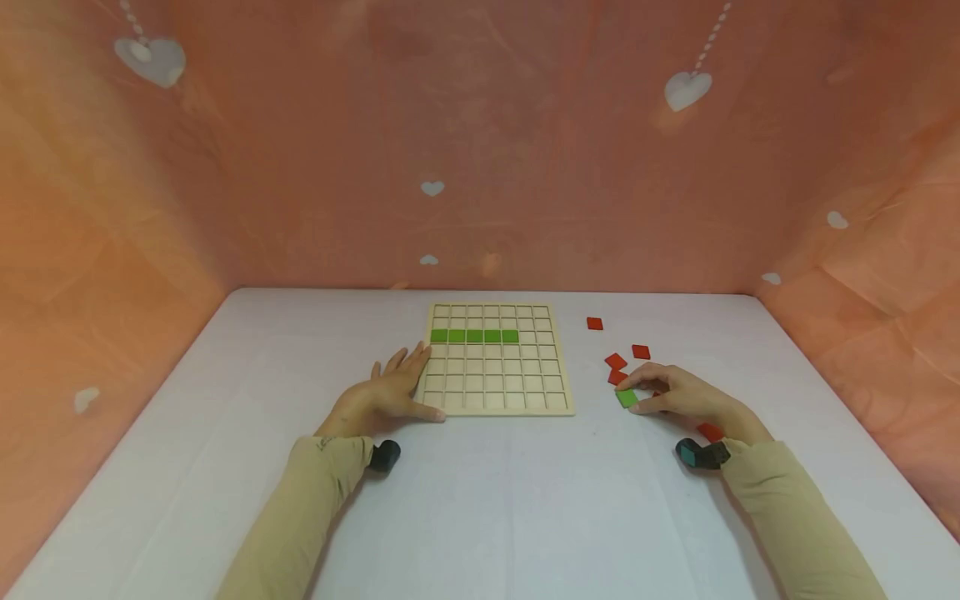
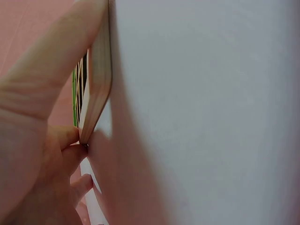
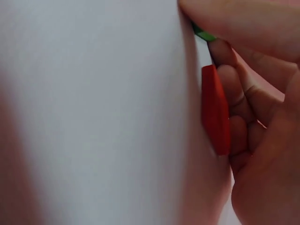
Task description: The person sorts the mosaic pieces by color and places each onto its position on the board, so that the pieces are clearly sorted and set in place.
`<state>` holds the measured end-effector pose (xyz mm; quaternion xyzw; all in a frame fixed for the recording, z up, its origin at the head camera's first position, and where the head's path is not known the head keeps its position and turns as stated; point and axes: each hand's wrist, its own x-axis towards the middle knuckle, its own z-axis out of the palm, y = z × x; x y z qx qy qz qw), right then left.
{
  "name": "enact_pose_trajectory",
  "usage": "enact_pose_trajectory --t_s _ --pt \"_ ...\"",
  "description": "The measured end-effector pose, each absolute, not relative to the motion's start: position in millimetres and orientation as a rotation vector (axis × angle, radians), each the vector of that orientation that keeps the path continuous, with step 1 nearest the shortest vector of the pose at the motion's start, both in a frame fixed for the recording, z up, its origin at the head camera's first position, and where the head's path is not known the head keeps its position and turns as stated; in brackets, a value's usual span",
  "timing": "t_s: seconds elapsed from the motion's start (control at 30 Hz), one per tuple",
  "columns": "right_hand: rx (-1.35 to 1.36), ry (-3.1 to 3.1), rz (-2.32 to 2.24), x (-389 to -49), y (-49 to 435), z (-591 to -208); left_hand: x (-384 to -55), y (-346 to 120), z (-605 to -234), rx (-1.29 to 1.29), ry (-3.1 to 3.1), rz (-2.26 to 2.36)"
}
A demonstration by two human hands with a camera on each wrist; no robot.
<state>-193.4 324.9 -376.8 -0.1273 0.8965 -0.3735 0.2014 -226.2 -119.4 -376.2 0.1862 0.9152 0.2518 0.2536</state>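
A wooden grid board (image 1: 495, 413) lies on the table, with a row of green tiles (image 1: 475, 337) set in cells of its upper part. My left hand (image 1: 393, 390) is spread at the board's left side, fingers straight along that edge and thumb at the front corner. In the left wrist view the thumb lies over the board's edge (image 2: 100, 70). To the right of the board, my right hand (image 1: 686, 393) pinches a loose green tile (image 1: 626, 399) between thumb and fingers. A red tile (image 3: 215, 112) shows under its palm side in the right wrist view.
Several red tiles are scattered around the right hand: one near the back (image 1: 595, 323), one further right (image 1: 641, 352), and one by the wrist (image 1: 710, 432). A pink cloth backdrop (image 1: 487, 150) with hearts stands behind the white table (image 1: 525, 517).
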Motion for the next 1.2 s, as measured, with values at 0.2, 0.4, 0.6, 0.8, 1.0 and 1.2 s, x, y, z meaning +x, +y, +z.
enact_pose_trajectory --t_s 0.2,0.4,0.6,0.8,1.0,1.2 --pt "-0.344 2.501 -1.068 -195 323 -378 -224 -120 -379 0.5 2.495 0.684" --pt "-0.258 2.517 -1.078 -194 321 -378 -225 -119 -379 0.493 2.502 0.687" --pt "-0.146 2.5 -1.138 -198 317 -378 -225 -119 -376 0.49 2.505 0.684" --pt "-0.04 2.49 -1.205 -201 314 -378 -224 -119 -376 0.496 2.5 0.711" --pt "0.018 2.504 -1.205 -206 304 -378 -223 -120 -379 0.499 2.493 0.695" --pt "0.072 2.587 -1.238 -217 294 -376 -224 -120 -377 0.494 2.498 0.704"
